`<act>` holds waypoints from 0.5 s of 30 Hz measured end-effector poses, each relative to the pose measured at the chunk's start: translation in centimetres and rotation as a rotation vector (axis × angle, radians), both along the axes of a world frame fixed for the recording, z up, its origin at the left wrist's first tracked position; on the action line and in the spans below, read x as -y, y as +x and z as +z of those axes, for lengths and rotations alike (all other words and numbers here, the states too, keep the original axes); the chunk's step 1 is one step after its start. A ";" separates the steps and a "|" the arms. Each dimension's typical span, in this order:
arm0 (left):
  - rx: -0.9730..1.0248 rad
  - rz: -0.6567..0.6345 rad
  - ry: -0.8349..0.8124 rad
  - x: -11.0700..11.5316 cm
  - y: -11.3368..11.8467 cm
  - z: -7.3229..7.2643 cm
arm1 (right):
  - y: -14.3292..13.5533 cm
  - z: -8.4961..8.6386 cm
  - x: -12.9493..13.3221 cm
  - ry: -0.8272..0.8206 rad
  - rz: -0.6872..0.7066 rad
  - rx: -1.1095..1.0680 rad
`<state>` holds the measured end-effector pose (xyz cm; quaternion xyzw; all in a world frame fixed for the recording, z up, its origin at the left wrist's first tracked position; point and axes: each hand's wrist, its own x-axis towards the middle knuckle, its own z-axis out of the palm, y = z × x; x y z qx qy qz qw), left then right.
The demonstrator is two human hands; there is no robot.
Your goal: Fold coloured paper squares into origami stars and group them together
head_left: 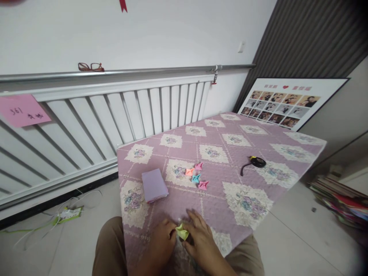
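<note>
Between my two hands, near the table's front edge, is a small folded yellow paper piece (182, 232). My left hand (161, 239) pinches its left side with curled fingers. On the other side, my right hand (201, 235) grips it between thumb and fingers. Further up the cloth lie several finished-looking folded paper pieces: a pink one (203, 185), a blue one (196, 178), an orange one (189, 171) and another pink one (199, 166). A stack of lilac paper sheets (154, 185) rests to their left.
A black tape measure (258, 162) with a strap lies on the right of the floral tablecloth (215, 203). A white radiator (138, 111) runs along the table's far left side. A photo board (293, 101) leans behind the far end. Glasses (91, 67) sit on the pipe.
</note>
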<state>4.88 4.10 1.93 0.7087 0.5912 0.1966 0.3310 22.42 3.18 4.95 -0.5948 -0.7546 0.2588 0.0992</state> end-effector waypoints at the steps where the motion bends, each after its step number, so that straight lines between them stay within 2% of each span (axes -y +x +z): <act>1: -0.011 -0.012 -0.007 0.0 -0.1 0.0 | -0.1 0.1 -0.1 -0.007 0.005 0.016; 7: -0.028 -0.036 -0.026 -0.4 -0.5 -0.4 | -0.6 0.0 -0.5 0.002 0.047 0.077; 15: -0.042 -0.030 -0.018 -0.3 -0.4 -0.6 | -1.1 0.8 -0.6 -0.040 0.062 0.104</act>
